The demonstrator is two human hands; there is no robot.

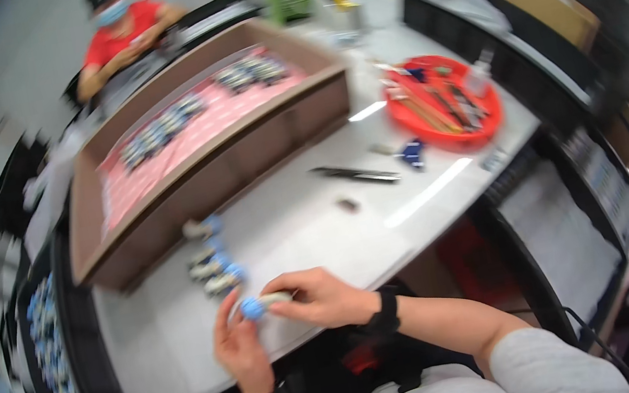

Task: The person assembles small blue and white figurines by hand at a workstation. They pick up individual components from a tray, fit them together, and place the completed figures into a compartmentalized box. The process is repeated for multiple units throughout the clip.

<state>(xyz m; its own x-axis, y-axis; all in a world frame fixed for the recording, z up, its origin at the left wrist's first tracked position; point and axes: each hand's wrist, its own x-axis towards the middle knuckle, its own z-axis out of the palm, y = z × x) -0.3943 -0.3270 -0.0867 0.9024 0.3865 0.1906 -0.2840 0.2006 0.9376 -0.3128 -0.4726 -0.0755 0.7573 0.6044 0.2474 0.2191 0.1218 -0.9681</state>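
Both hands meet over the near edge of the white table, around a small blue-and-cream piece [252,308], perhaps a figurine; blur hides its exact kind. My left hand [243,352] pinches it by the blue end. From the other side, the fingers of my right hand [317,297] grip its cream end. Just beyond my left fingers, several similar blue-and-cream pieces [217,262] stand in a short row on the tabletop.
A brown box [214,151] with a pink lining holds several grouped pieces. To the right lie a black pen-like tool [355,174], a dark blue item [412,154] and a red tray [480,135] of tools. A black tray [59,368] of pieces flanks the left. A person in red [126,36] sits opposite.
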